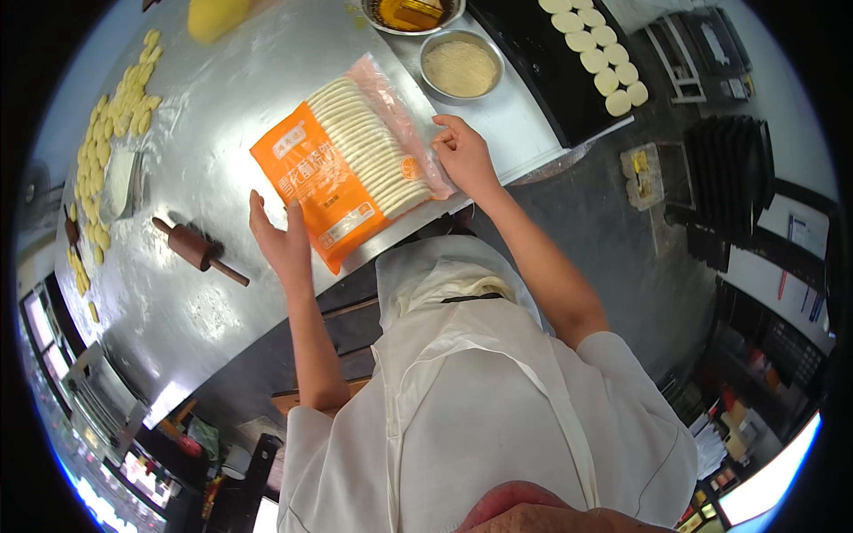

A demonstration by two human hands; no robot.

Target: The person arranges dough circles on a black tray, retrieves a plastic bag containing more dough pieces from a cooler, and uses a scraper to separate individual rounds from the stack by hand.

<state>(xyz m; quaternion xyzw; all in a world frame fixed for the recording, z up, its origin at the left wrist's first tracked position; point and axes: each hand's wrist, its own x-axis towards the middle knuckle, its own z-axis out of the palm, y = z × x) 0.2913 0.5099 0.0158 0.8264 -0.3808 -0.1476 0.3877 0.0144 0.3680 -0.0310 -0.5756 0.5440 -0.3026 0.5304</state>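
An orange plastic bag (333, 230) with printed writing lies flat on the metal worktable before me. Through its clear part shows a tight row of pale, flat dough rounds (373, 143). My left hand (283, 243) is at the bag's near left edge, fingers apart, with the thumb over or against the orange plastic. By the bag's pinkish see-through end (403, 123) is my right hand (466, 156), its fingers partly curled. Whether those fingers pinch the plastic cannot be made out.
A wooden rolling pin (193, 248) lies left of my left hand. Many small dough pieces (96, 156) and a clear container (121, 183) sit farther left. A metal bowl of crumbs (462, 66) stands beyond my right hand, near a black tray (533, 73) holding dough rounds (594, 60).
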